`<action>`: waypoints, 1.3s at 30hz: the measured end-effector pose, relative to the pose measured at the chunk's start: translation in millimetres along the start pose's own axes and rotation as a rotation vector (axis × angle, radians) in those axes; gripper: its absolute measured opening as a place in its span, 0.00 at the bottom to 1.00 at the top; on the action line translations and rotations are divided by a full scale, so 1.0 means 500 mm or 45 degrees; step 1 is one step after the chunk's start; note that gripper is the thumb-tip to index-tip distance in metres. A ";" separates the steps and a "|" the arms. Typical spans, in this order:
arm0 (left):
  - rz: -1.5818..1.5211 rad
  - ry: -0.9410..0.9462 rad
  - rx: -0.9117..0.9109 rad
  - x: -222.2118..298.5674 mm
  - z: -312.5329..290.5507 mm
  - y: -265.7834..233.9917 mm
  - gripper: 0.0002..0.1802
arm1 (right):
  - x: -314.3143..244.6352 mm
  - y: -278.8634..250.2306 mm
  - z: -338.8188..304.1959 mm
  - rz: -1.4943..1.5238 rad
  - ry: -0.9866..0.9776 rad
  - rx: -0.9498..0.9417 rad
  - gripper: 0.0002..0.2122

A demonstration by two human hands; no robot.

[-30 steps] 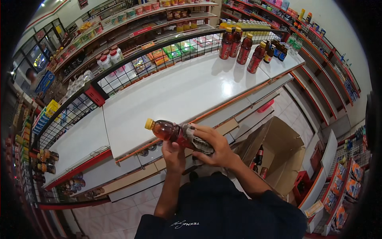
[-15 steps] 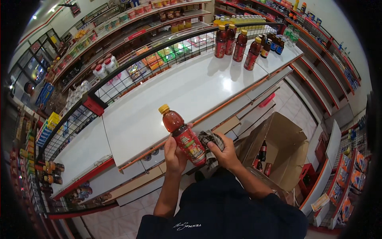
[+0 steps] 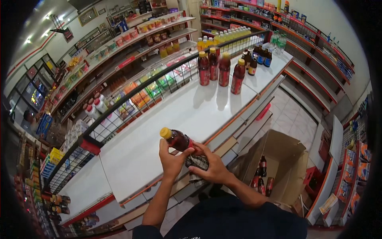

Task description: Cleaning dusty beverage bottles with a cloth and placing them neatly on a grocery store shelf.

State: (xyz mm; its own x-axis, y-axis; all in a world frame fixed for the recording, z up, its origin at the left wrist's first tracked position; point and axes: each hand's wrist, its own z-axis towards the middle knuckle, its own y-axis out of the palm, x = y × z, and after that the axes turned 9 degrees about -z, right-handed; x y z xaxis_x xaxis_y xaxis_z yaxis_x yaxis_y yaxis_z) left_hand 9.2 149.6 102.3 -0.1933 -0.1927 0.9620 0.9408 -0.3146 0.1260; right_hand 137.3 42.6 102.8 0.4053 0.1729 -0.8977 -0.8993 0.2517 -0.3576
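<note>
A drink bottle (image 3: 180,141) with a yellow cap and dark reddish-brown contents is tilted in front of me, its cap pointing up and left. My left hand (image 3: 171,162) grips it around its upper part, with fingers near the cap. Around the lower end and its red label is my right hand (image 3: 215,166), which also holds a crumpled checkered cloth (image 3: 197,162) against the bottle. Both hands are closed, and they hide much of the label. Beyond them, several similar red-labelled bottles (image 3: 238,77) stand upright on the white shelf top (image 3: 139,149).
An open cardboard box (image 3: 292,159) with several bottles (image 3: 261,185) inside stands low at my right. Black wire mesh (image 3: 115,115) borders the shelf's far side. Small dark bottles (image 3: 252,65) and clear green ones (image 3: 278,40) stand at the far right end.
The bottle has tipped further over, its cap now lower. My right hand has moved left and up onto the bottle with the cloth. The view has shifted, showing more of the store behind.
</note>
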 end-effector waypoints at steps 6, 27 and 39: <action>0.354 0.222 -0.085 -0.014 0.085 0.052 0.31 | 0.050 -0.049 0.067 -0.029 -0.056 0.052 0.37; 0.448 0.255 -0.503 -0.136 0.329 0.224 0.37 | 0.225 -0.257 0.306 -0.589 -0.126 0.315 0.28; 0.289 0.357 -0.257 -0.276 0.414 0.301 0.22 | 0.282 -0.270 0.350 -0.667 0.105 0.149 0.25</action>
State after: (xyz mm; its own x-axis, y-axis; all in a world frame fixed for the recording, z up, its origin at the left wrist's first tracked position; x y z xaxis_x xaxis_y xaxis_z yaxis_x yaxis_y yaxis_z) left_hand 235.2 321.3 38.7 -0.0816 -0.5150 0.8533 0.9002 -0.4055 -0.1587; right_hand 344.7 199.4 69.5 0.7758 -0.0785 -0.6261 -0.5544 0.3890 -0.7357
